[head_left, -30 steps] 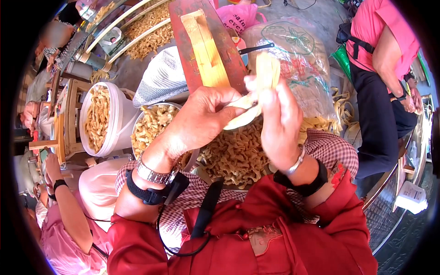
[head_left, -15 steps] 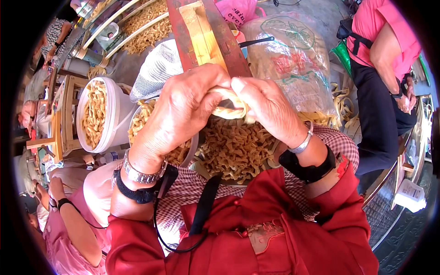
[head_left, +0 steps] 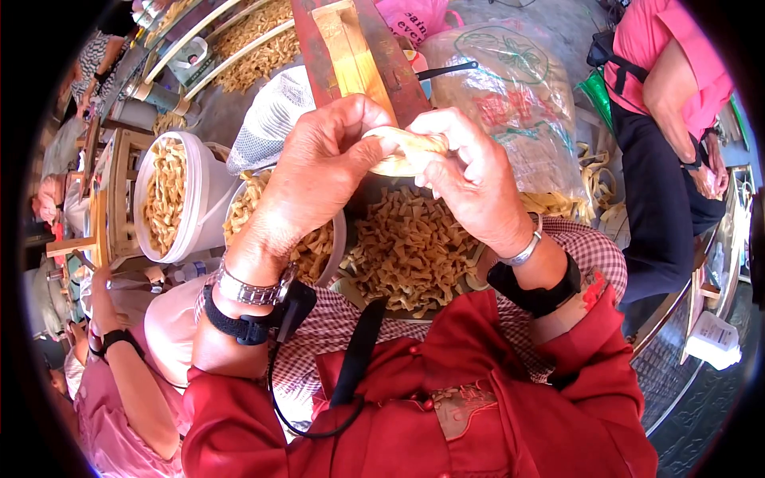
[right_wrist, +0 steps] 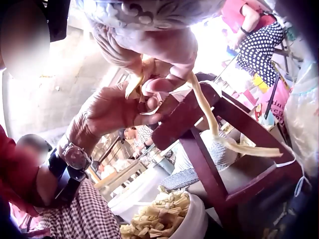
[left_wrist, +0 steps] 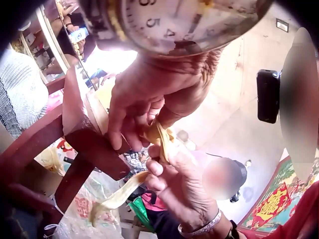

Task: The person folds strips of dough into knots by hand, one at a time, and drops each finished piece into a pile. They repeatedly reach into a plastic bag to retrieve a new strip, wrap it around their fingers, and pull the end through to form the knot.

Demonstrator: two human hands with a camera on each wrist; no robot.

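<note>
Both hands work a soft pale-yellow strip, which looks like tofu skin (head_left: 408, 153), in front of the chest. My left hand (head_left: 323, 163) pinches one side of it between thumb and fingers. On the other side, the curled fingers and thumb of my right hand (head_left: 472, 179) grip it. In the left wrist view a folded loop of the strip (left_wrist: 163, 142) shows between the fingertips. Its long loose tail (right_wrist: 209, 112) hangs down from the right hand in the right wrist view. Many small folded pieces (head_left: 410, 251) lie heaped below the hands.
A red wooden bench (head_left: 309, 49) bearing a wooden block (head_left: 343, 40) stands ahead. To the left are a white bucket (head_left: 209, 199) and another tub (head_left: 339, 248) with similar pieces. A clear plastic sack (head_left: 510, 88) stands front right. People sit on both sides, one in pink (head_left: 661, 56).
The raised strip in the right hand came down and was bent into a loop between the hands. Now both hands sit slightly higher, with the loop drawn flatter.
</note>
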